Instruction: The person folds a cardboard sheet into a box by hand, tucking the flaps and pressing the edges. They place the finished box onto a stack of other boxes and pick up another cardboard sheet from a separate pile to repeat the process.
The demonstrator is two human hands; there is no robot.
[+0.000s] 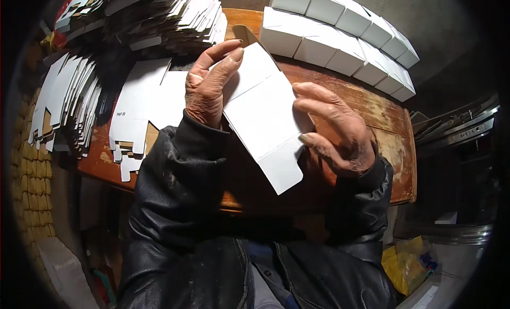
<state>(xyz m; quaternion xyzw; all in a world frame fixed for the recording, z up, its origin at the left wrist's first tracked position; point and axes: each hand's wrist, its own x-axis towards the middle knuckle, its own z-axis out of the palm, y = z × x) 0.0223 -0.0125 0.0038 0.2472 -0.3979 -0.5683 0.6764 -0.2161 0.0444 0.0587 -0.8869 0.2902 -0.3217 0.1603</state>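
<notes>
Above the wooden table, a partly folded white cardboard box [265,115] is tilted between my hands, one end flap hanging toward me and a brown inner flap showing at its far end. My left hand [212,83] grips the far left part, thumb on the white face and fingers behind. On the right edge, my right hand [337,125] has its fingers bent and spread, the fingertips at or very near the cardboard; firm contact is hard to make out. Left of the box lies a flat white carton blank [137,104] printed "PAP 20".
Finished white boxes [337,46] stand in two rows along the back right of the wooden table [388,144]. Stacked flat blanks [175,22] pile up at back left, with more blanks [66,102] leaning left. A yellow bag [401,264] lies low at right.
</notes>
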